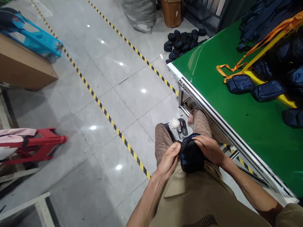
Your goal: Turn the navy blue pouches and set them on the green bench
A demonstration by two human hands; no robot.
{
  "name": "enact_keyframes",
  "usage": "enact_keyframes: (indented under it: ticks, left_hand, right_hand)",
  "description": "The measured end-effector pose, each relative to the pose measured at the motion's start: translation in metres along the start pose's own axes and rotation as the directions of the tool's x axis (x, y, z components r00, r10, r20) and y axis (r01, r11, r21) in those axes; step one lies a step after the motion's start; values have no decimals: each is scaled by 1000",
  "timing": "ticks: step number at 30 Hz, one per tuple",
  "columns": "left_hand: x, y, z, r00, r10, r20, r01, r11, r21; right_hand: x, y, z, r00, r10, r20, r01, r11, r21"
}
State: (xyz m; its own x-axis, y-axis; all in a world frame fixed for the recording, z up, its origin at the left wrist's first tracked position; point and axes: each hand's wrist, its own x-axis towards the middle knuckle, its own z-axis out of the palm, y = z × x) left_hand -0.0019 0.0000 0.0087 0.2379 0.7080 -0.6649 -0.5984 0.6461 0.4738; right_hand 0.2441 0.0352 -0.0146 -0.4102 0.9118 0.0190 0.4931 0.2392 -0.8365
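A small dark blue and black pouch (192, 157) rests in my lap, held between both hands. My left hand (168, 159) pinches its upper left edge, thumb and fingers closed. On the opposite side my right hand (209, 149) grips the upper right rim, with its fingers over the top. Bluish fabric shows at the pouch's upper end; the inside cannot be made out. More dark blue pouches (268, 90) lie on the green table (220, 63) to my right, beside a yellow frame (262, 56) and an orange strap (233, 69).
Several dark pouches (182, 42) are heaped on the floor past the table corner. A grey sack (139, 14) and a brown bin (171, 12) stand behind. To the left are a cardboard box (23, 63), a blue stool (35, 34) and a red stool (44, 146). Striped tape (104, 110) crosses the floor.
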Motion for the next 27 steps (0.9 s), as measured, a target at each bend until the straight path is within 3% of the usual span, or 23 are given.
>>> enact_keyframes:
  ticks: [2, 4, 7, 9, 11, 13, 15, 16, 20, 24, 27]
  left_hand:
    - [4, -1, -1, 1000, 6, -26, -7, 1000, -26]
    - [7, -1, -2, 999, 6, -52, -8, 999, -37]
    - [11, -1, -3, 999, 1, -46, -3, 1000, -24]
    - [11, -1, -1, 999, 12, -41, -13, 999, -31]
    - [10, -1, 1, 998, 36, -48, -38, 998, -39]
    - [9, -2, 3, 997, 61, -53, -63, 997, -37]
    - [8, -4, 4, 997, 65, -47, -67, 997, -25]
    - [8, -5, 4, 997, 61, -43, -61, 998, -19]
    - [11, -10, -1, 998, 49, -42, -49, 999, 8]
    - [19, -9, -4, 996, 82, -39, -78, 993, 83]
    - [25, -5, -2, 993, 117, -26, -113, 984, 140]
  right_hand:
    - [-5, -6, -7, 993, 116, 16, -117, 988, 99]
    - [-9, -13, -19, 970, 216, 111, -236, 945, 225]
    - [-11, -19, -34, 923, 227, 310, -339, 860, 382]
    - [-9, -18, -37, 898, 260, 355, -399, 822, 406]
    - [-6, -13, -34, 884, 387, 264, -465, 790, 400]
    - [-3, -5, -27, 860, 508, 39, -485, 794, 367]
    - [-1, 5, -21, 844, 517, -141, -465, 838, 286]
    - [-1, 10, -18, 853, 502, -143, -460, 853, 246]
    - [2, 24, -17, 860, 501, 100, -507, 810, 295]
    - [7, 21, -26, 866, 465, 184, -498, 766, 406]
    - [7, 17, -30, 828, 457, 325, -559, 617, 554]
